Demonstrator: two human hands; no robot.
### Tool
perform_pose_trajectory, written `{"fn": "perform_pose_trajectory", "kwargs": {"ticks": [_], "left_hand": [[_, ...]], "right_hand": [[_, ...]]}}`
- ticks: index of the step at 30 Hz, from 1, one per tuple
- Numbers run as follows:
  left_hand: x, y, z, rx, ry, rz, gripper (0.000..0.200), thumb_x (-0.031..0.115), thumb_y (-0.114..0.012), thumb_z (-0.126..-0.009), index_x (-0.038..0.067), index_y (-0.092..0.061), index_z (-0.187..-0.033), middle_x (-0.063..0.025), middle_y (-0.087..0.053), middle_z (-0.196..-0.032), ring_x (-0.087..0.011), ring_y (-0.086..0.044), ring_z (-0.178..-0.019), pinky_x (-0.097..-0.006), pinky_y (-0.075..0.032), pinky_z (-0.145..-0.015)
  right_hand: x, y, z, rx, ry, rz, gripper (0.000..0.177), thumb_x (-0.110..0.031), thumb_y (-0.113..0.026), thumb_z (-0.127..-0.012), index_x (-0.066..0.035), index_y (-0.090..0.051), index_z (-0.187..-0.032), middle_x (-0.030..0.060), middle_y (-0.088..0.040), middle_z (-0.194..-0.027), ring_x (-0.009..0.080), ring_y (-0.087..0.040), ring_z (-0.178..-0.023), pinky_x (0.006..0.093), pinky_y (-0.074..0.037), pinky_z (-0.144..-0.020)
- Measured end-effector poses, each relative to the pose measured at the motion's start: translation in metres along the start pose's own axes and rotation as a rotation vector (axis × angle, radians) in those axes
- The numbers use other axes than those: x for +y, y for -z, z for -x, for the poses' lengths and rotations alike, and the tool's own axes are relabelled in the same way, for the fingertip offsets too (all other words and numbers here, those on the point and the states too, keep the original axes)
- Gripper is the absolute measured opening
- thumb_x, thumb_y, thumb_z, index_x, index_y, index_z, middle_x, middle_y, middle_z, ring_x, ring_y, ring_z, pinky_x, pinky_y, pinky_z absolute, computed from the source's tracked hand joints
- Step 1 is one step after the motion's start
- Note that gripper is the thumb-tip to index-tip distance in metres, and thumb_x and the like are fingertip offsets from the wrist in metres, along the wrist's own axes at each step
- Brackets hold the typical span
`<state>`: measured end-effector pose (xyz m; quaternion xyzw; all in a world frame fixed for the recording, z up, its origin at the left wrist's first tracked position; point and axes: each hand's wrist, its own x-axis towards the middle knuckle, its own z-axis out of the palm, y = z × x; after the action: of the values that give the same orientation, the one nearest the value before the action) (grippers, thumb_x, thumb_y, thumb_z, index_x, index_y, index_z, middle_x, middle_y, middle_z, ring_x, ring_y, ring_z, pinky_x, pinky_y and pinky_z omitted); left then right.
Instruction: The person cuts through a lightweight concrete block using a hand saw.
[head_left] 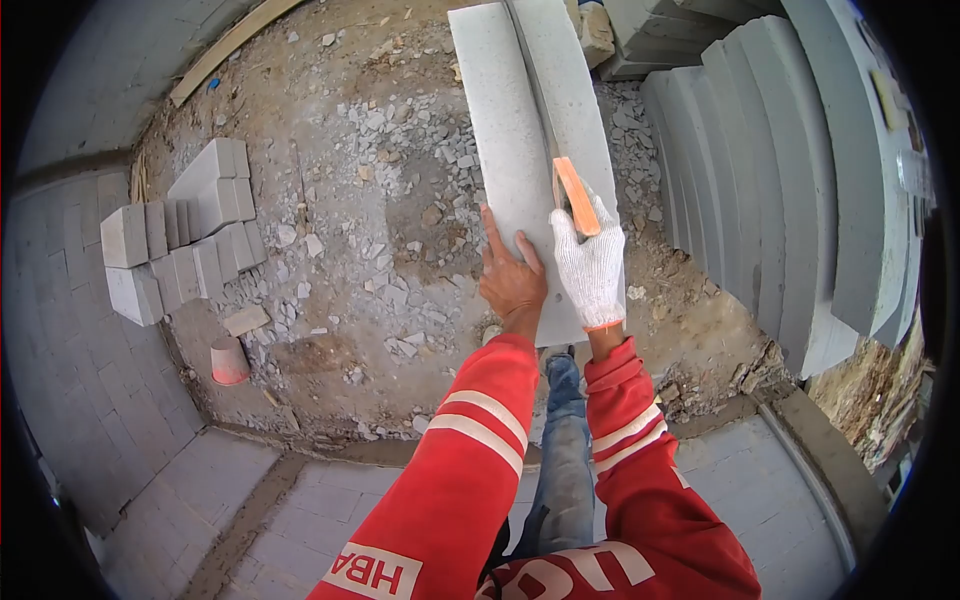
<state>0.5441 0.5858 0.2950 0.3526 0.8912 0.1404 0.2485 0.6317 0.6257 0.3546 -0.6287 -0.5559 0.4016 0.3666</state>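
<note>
My bare left hand (513,277) lies on the left part of a long grey block (500,130), its fingers spread near the block's left edge. In my right hand (590,262), which wears a white knit glove with an orange cuff, is the orange handle (577,196) of a saw. The saw's thin blade (535,75) runs lengthwise along a dark cut between the left and right parts of the block. Part of the handle is hidden by the gloved fingers.
Grey blocks (760,150) stand in a row at the right. Smaller block pieces (205,205) are stacked at the left, near a pinkish bucket (229,360). Rubble (390,290) covers the ground. A wooden plank (230,48) leans at the upper left.
</note>
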Motion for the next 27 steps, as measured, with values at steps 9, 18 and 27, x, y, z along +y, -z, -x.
{"fn": "perform_pose_trajectory", "kwargs": {"ticks": [9,18,27], "left_hand": [[-0.001,-0.004,0.001,0.011,-0.013,-0.037,0.068,0.038,-0.047,-0.103,0.023,-0.022,-0.165,-0.0251,-0.068,-0.126,-0.0450,-0.072,-0.097,-0.0534,-0.057,-0.080],[-0.003,-0.006,-0.006,0.108,-0.079,0.015,0.068,0.039,-0.048,-0.103,0.024,-0.023,-0.165,-0.0285,-0.070,-0.115,-0.0470,-0.071,-0.093,-0.0555,-0.057,-0.080],[-0.003,-0.005,-0.004,0.106,-0.069,0.011,0.070,0.039,-0.048,-0.103,0.027,-0.019,-0.165,-0.0279,-0.070,-0.115,-0.0474,-0.071,-0.088,-0.0562,-0.057,-0.078]], "right_hand": [[-0.010,-0.004,-0.039,-0.023,0.003,0.084,0.049,-0.011,-0.069,-0.090,0.004,-0.060,-0.136,0.0196,-0.075,-0.110,0.0341,-0.075,-0.093,0.0390,-0.058,-0.080],[-0.007,-0.020,-0.065,-0.114,-0.090,-0.211,0.061,-0.022,-0.071,-0.089,0.005,-0.055,-0.142,0.0233,-0.071,-0.112,0.0258,-0.070,-0.099,0.0358,-0.053,-0.091],[0.010,0.027,0.085,0.021,0.058,0.024,0.054,-0.008,-0.069,-0.088,0.005,-0.057,-0.139,0.0203,-0.071,-0.120,0.0250,-0.072,-0.094,0.0338,-0.056,-0.086]]}}
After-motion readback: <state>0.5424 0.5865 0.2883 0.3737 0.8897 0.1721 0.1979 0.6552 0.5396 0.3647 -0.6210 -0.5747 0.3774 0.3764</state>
